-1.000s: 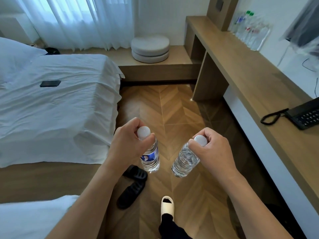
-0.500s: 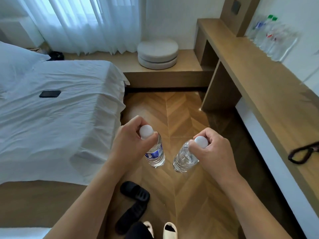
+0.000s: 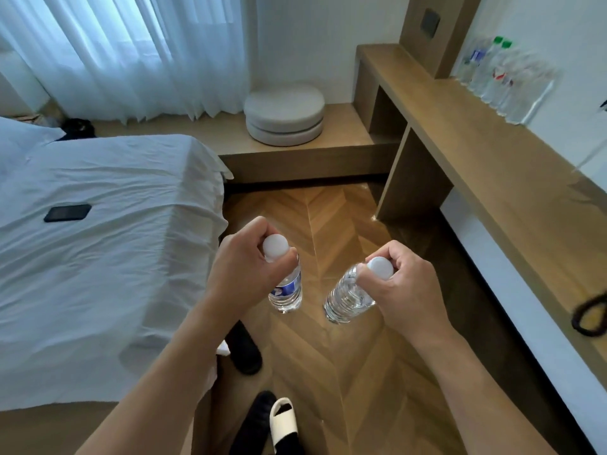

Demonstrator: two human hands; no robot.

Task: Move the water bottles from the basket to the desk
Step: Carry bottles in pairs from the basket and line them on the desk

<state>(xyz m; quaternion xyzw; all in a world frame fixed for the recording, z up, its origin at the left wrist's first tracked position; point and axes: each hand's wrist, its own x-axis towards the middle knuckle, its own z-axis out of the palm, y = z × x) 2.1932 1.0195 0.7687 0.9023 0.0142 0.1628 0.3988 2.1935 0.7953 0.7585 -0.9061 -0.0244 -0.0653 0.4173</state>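
Since the earlier frames, both hands and their bottles have stayed in much the same carried position, while the view has advanced toward the window end of the room; the telephone seen a second ago on the counter has dropped out of sight, and the row of bottles at the far right now appears closer.

Left hand: grip clamped on the neck of a labelled bottle, fingers curled round just under its white cap. It hangs roughly upright above the floor and shows a blue label.

Right hand: grip clamped on the neck of a clear bottle, which tilts with its base toward the left. The two bottles are near each other but apart.

Counter: runs along the right wall. A row of water bottles stands against the wall at its far end, two with green caps. A black coiled cord lies at the right edge of view.

Bed: white sheet, to the left, with a dark phone lying flat on it.

Floor: wood herringbone. Black slippers lie below the left forearm; a white slipper is at the bottom edge. Round cushions sit stacked on the low platform by the curtain.
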